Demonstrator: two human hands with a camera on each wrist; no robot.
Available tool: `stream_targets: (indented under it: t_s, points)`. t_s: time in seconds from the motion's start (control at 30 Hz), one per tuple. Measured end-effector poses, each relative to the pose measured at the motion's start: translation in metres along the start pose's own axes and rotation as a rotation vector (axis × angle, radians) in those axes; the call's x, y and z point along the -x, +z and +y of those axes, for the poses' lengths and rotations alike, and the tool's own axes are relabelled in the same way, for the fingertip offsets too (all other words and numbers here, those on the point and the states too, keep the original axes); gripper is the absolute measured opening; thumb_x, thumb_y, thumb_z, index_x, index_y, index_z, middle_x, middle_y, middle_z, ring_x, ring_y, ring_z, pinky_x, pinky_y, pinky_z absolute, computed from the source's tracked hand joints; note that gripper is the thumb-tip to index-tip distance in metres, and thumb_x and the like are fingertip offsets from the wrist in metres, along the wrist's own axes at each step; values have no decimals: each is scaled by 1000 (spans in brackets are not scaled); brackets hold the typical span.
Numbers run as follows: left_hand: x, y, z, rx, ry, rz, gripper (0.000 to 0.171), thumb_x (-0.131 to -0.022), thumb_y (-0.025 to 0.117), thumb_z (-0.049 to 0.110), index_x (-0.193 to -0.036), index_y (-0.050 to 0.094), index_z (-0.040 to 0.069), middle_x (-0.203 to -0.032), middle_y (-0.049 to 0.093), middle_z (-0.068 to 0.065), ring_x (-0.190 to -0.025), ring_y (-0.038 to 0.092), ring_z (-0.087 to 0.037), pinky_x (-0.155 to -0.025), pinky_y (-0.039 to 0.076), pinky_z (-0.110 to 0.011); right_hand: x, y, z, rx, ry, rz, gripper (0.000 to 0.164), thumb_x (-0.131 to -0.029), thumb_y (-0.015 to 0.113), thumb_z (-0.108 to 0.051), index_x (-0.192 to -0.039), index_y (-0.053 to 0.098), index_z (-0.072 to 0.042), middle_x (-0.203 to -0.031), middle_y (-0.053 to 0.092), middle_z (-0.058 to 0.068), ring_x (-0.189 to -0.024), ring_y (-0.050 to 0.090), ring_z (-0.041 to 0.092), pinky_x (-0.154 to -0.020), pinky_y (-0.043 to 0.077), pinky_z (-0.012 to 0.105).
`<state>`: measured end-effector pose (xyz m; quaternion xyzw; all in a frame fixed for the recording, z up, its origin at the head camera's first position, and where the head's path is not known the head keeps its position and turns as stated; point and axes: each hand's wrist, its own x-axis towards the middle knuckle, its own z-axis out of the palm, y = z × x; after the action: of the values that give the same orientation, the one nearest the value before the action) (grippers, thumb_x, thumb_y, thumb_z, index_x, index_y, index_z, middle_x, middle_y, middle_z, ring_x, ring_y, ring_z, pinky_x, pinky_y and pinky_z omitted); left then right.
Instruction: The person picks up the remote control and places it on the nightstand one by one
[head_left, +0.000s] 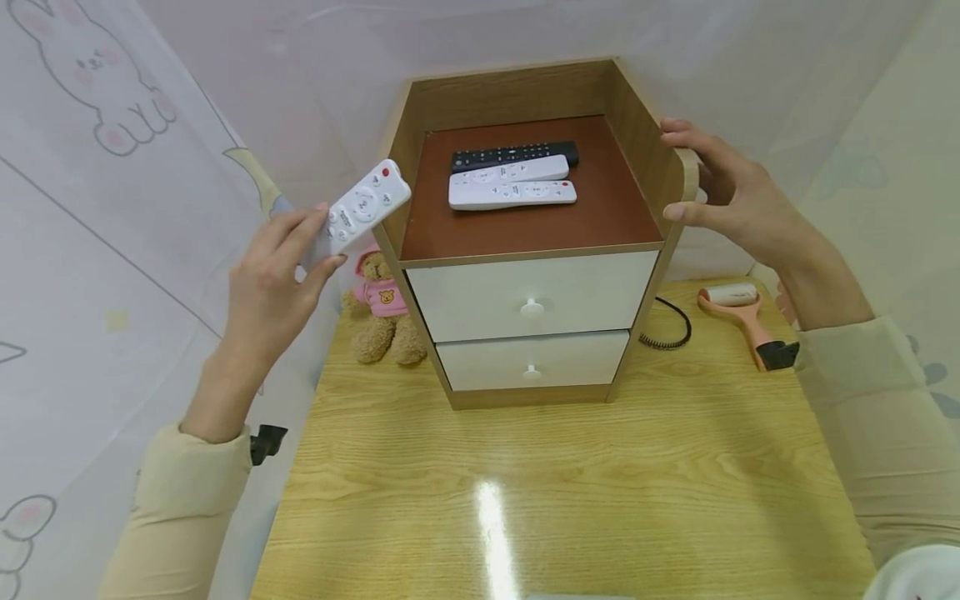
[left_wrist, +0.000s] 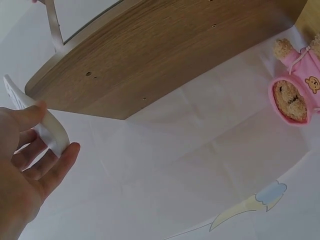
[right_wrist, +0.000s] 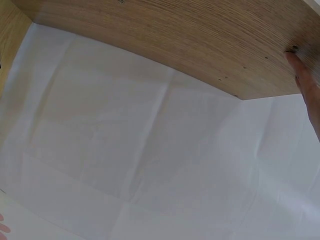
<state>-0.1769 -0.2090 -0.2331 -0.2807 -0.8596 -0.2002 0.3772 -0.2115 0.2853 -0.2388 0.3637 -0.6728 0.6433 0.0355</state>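
Observation:
My left hand (head_left: 273, 279) holds a white remote control (head_left: 363, 204) between thumb and fingers, its button face with a red button turned up. It is raised beside the left panel of a small wooden cabinet (head_left: 525, 398). In the left wrist view the remote (left_wrist: 52, 131) shows from its edge. My right hand (head_left: 750, 200) grips the cabinet's right side panel, thumb at the front edge; a finger (right_wrist: 304, 75) touches its outer face in the right wrist view. On the brown top lie two white remotes (head_left: 513, 196) (head_left: 510, 172) and a black remote (head_left: 517, 156).
Two white drawers (head_left: 480, 296) (head_left: 487, 360) with round knobs face the front. Left of the cabinet sits a teddy bear (head_left: 386, 300) in pink. An orange-handled lint roller (head_left: 738, 308) and a black coiled cord (head_left: 675, 340) lie to the right on the wooden table (head_left: 405, 492).

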Motion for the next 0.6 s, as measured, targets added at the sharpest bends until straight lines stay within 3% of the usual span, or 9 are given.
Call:
stream_targets:
  t_s: [0.2, 0.43, 0.6]
  points:
    - [-3, -4, 0, -43, 33, -1, 50, -83, 74, 4, -129, 58, -3, -116, 61, -22, -102, 58, -35, -77, 54, -49, -1, -1, 2, -4, -8, -4, 73, -80, 57, 25, -144, 40, -4, -160, 16, 8, -147, 11, 22, -102, 39, 18]
    - [-12, -8, 8, -6, 21, 38, 52, -81, 75, 1, -130, 59, 1, -117, 61, -18, -104, 58, -35, -77, 53, -51, -1, 1, 1, -1, -17, -6, 72, -80, 57, 25, -144, 40, -3, -160, 16, 9, -147, 11, 22, -103, 39, 18]
    - [-24, -10, 15, -16, 83, 39, 50, -81, 75, 2, -129, 59, 1, -116, 62, -19, -104, 59, -33, -80, 53, -48, 0, 1, -1, 4, -17, -8, 72, -80, 57, 25, -144, 40, -3, -160, 16, 9, -147, 9, 20, -107, 35, 18]
